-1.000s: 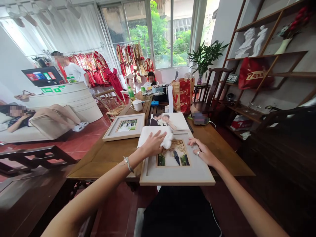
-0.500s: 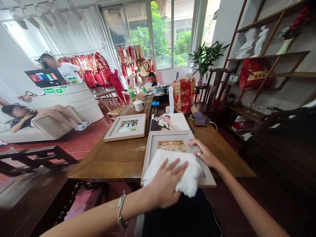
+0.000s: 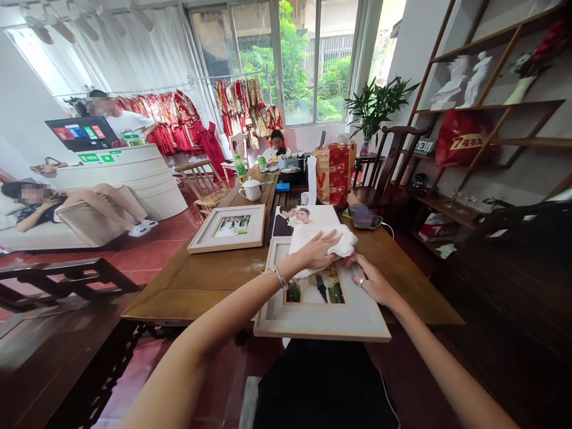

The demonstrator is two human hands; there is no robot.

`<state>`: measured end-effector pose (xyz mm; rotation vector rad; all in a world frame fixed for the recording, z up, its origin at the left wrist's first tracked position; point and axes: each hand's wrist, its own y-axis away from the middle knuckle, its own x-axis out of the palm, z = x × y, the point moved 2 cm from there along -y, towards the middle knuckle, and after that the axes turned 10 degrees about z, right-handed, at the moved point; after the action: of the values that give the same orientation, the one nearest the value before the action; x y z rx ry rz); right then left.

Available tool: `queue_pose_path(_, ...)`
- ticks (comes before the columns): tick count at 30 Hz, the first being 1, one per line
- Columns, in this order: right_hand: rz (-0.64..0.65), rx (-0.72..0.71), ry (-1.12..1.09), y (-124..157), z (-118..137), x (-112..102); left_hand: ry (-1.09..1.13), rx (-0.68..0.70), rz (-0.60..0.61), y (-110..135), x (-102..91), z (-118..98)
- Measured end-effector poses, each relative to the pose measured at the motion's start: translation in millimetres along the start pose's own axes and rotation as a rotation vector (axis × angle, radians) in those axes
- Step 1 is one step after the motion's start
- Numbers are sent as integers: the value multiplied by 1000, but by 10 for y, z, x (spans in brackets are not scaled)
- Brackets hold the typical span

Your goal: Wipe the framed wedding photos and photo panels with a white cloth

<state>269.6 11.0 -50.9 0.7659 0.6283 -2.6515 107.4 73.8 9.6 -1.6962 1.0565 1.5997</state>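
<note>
A folded white cloth (image 3: 342,241) covers the far part of a light wooden picture frame (image 3: 322,332). My left hand (image 3: 319,250) presses on the cloth and holds it, fingers stretched across its top. Below the cloth, the lower part of the framed photo (image 3: 315,289) shows, set in a pale mat. My right hand (image 3: 375,285), with a ring on one finger, grips the frame's right side, its fingers bent over onto the mat and its fingertips blurred close to the cloth. The frame lies at the table's near edge, above my lap.
Another framed photo (image 3: 232,228) lies on the wooden table (image 3: 192,292) to the left. Behind my frame are a couple's photo print (image 3: 285,221), a lidded white cup (image 3: 251,189), a phone (image 3: 366,219) with a cable and a paper bag (image 3: 336,173). Other people are farther back.
My left hand has pushed the cloth away from me, from the frame's near half to its far edge, uncovering the lower photo. My right hand stays at the right side.
</note>
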Motion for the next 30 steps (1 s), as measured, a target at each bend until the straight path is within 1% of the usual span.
queue_pose_path(2,-1,13,-3,-4,-10,-4,-13,7,38,2,-8,-4)
queue_pose_path(3,0,21,-8,-6,-16,-5,-26,-3,54,42,-10,-5)
queue_pose_path(5,5,32,-26,-8,-23,-4,-39,-6,89,192,-16,-24)
queue_pose_path(7,16,29,-39,-6,-18,1,-4,10,149,414,-32,-92)
queue_pose_path(9,20,13,-39,-1,-4,7,81,37,225,672,-63,-229)
queue_pose_path(12,13,1,-23,6,16,13,211,137,327,1043,-123,-542)
queue_pose_path(14,3,1,-20,7,21,16,236,222,345,1223,-144,-741)
queue_pose_path(16,0,-2,-19,5,20,18,177,239,311,1305,-118,-849)
queue_pose_path(17,2,-5,-18,4,19,19,122,213,281,1304,-83,-858)
queue_pose_path(19,9,-11,-15,1,13,22,-9,114,219,1222,19,-790)
queue_pose_path(22,13,-13,-16,-2,-3,22,-175,-76,144,956,170,-547)
queue_pose_path(25,17,-8,-16,-2,-22,18,-247,-276,36,628,190,-255)
queue_pose_path(26,21,-5,-15,-2,-26,16,-251,-306,5,524,169,-171)
queue_pose_path(27,25,-3,-15,-2,-28,14,-247,-307,-11,429,144,-101)
queue_pose_path(30,30,18,-26,-2,-26,7,-215,-222,21,233,90,12)
